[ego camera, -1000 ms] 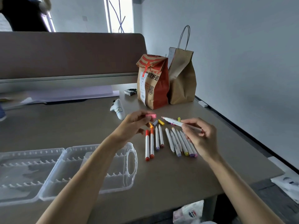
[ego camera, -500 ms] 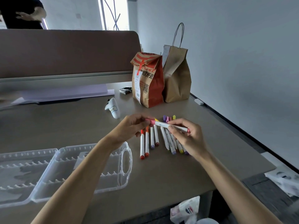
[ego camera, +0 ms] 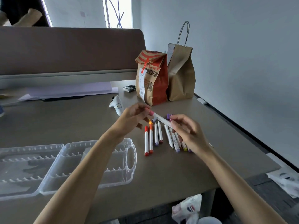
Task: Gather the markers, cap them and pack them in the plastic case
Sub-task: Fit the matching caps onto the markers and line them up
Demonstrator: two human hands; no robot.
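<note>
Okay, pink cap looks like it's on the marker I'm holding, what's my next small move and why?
Probably carry the pink marker to the open plastic case and lay it in a slot. The pink cap appears seated on its end, between the left hand and right hand, and the case holds no markers yet. The other markers lie on the table.

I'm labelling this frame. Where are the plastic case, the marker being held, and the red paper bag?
plastic case [ego camera: 129,143]: head view, on its handle end.
held marker [ego camera: 161,119]: head view, mid white barrel between both hands.
red paper bag [ego camera: 159,81]: head view, on its printed side.
</note>
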